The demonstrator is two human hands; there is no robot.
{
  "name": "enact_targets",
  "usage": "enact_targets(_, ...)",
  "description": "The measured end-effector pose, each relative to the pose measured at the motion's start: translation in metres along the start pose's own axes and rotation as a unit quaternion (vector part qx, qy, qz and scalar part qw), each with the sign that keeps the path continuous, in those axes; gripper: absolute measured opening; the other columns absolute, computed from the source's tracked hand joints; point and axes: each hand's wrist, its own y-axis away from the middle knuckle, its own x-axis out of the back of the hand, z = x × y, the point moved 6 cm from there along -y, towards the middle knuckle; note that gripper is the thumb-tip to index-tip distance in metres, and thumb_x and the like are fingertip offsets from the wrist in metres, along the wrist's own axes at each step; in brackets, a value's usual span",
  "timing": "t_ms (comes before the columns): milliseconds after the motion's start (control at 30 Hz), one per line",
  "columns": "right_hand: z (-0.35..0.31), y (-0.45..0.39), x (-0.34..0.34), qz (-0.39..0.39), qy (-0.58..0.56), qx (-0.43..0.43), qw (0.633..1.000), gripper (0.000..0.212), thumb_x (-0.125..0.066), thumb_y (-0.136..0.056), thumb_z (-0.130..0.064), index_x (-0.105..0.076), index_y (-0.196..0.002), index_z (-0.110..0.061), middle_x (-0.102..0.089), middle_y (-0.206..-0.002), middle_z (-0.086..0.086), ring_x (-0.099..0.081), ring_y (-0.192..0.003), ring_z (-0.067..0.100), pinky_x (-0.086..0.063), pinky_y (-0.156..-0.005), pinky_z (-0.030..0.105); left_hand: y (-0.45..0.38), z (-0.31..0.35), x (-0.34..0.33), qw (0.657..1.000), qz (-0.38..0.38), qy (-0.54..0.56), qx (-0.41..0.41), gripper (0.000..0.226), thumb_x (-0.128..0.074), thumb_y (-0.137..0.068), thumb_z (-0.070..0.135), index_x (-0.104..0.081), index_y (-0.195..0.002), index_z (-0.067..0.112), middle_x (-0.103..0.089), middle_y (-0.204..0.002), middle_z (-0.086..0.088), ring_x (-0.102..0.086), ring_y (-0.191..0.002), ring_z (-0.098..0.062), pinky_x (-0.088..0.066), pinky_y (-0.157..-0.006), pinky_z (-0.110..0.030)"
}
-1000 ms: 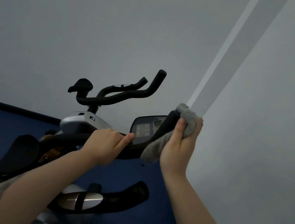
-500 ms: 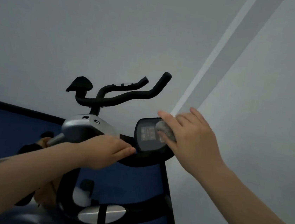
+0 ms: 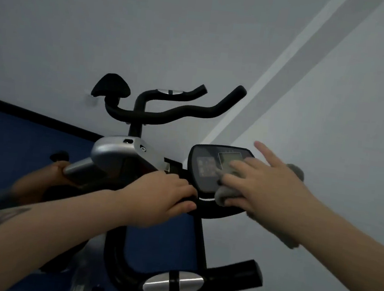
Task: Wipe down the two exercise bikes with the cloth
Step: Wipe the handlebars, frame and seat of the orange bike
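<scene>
Grey wall (image 3: 104, 27) behind console (image 3: 203, 170); writing unreadable. Right hand (image 3: 263, 184), fingers straight, pressing cloth (image 3: 225, 193) on console. Left hand (image 3: 161, 197) gripping handlebar (image 3: 217, 211) beside console.

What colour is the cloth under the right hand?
Grey. The cloth shows best in the head view, pressed on the console by the right hand.

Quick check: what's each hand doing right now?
Left hand: fingers curled round the black handlebar, gripping it.
Right hand: fingers straight, pressing the grey cloth flat on the console.
</scene>
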Motion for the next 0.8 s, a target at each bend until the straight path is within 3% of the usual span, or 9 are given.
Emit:
enact_targets(133,0.006,0.021,-0.002,0.014,0.047,-0.007,0.999,0.036,-0.041,-0.095,-0.045,-0.069,-0.094,-0.023,-0.063,-0.066,-0.001,-0.063,-0.067,0.024,-0.039,-0.107,0.045,0.001,0.001,-0.002,1.0,0.012,-0.001,0.002,0.054,-0.012,-0.095,0.057,-0.051,-0.123,0.032,-0.055,-0.103,0.014,-0.05,-0.091,-0.008,-0.039,-0.081,-0.028)
enact_targets(200,-0.002,0.01,-0.007,0.013,0.04,-0.063,0.997,0.03,-0.051,-0.095,-0.041,-0.067,-0.081,-0.02,-0.061,-0.056,0.0,-0.059,-0.054,0.023,-0.05,-0.086,0.035,0.001,0.0,-0.002,1.0,0.012,0.006,0.006,0.054,-0.011,-0.094,0.057,-0.05,-0.123,0.032,-0.055,-0.104,0.014,-0.05,-0.093,-0.008,-0.04,-0.082,-0.029)
enact_targets(300,-0.02,-0.015,-0.015,-0.052,0.025,-0.122,0.991,0.027,-0.055,-0.095,-0.043,-0.061,-0.081,-0.02,-0.063,-0.057,0.001,-0.056,-0.047,0.023,-0.034,-0.051,0.028,0.002,0.002,-0.003,1.0,0.015,-0.007,0.016,0.057,-0.01,-0.093,0.057,-0.05,-0.123,0.031,-0.055,-0.106,0.013,-0.05,-0.096,-0.01,-0.039,-0.084,-0.03)
enact_targets(400,-0.024,-0.02,-0.024,-0.113,-0.04,-0.159,0.98,0.041,-0.019,-0.103,-0.047,-0.051,-0.11,-0.024,-0.069,-0.083,0.0,-0.064,-0.07,0.025,-0.033,-0.06,0.035,0.007,-0.003,-0.002,0.999,0.016,-0.013,0.049,0.061,-0.008,-0.089,0.062,-0.05,-0.12,0.03,-0.054,-0.106,0.012,-0.049,-0.098,-0.01,-0.037,-0.084,-0.028)
enact_targets(433,-0.021,-0.016,-0.021,-0.11,-0.058,-0.158,0.98,0.045,-0.013,-0.102,-0.048,-0.049,-0.115,-0.025,-0.069,-0.083,-0.001,-0.065,-0.074,0.023,-0.039,-0.077,0.037,0.008,-0.005,-0.001,0.998,0.015,-0.011,0.057,0.061,-0.008,-0.088,0.063,-0.05,-0.119,0.03,-0.053,-0.105,0.012,-0.049,-0.098,-0.011,-0.036,-0.084,-0.028)
enact_targets(500,-0.018,0.001,-0.019,-0.103,-0.038,-0.126,0.986,0.052,-0.009,-0.099,-0.046,-0.051,-0.122,-0.025,-0.071,-0.083,-0.002,-0.067,-0.087,0.019,-0.015,-0.115,0.038,0.009,-0.007,-0.002,0.998,0.008,-0.008,0.06,0.061,-0.008,-0.087,0.064,-0.049,-0.117,0.029,-0.051,-0.104,0.012,-0.047,-0.097,-0.011,-0.033,-0.081,-0.027)
enact_targets(533,-0.017,0.008,-0.016,-0.075,-0.007,-0.118,0.99,0.053,-0.014,-0.098,-0.044,-0.056,-0.123,-0.023,-0.072,-0.084,-0.002,-0.067,-0.091,0.019,-0.007,-0.118,0.041,0.009,-0.007,-0.002,0.998,0.005,-0.009,0.06,0.061,-0.008,-0.087,0.064,-0.049,-0.115,0.029,-0.051,-0.104,0.012,-0.047,-0.096,-0.011,-0.032,-0.08,-0.027)
enact_targets(700,-0.042,-0.004,-0.016,-0.05,-0.065,-0.212,0.974,0.041,-0.024,-0.102,-0.033,-0.062,-0.107,-0.02,-0.068,-0.071,-0.002,-0.065,-0.072,0.021,-0.03,-0.113,0.038,0.009,-0.01,-0.002,0.998,0.005,-0.004,0.064,0.06,-0.009,-0.088,0.064,-0.048,-0.117,0.03,-0.051,-0.104,0.012,-0.048,-0.096,-0.01,-0.035,-0.083,-0.027)
enact_targets(800,-0.05,-0.024,-0.025,-0.118,-0.168,-0.179,0.962,0.032,-0.027,-0.105,-0.036,-0.051,-0.122,-0.025,-0.067,-0.097,0.001,-0.064,-0.086,0.026,-0.042,-0.086,0.037,0.01,-0.01,-0.001,0.998,-0.012,-0.003,0.062,0.056,-0.014,-0.091,0.063,-0.047,-0.123,0.029,-0.052,-0.109,0.011,-0.049,-0.101,-0.011,-0.038,-0.087,-0.028)
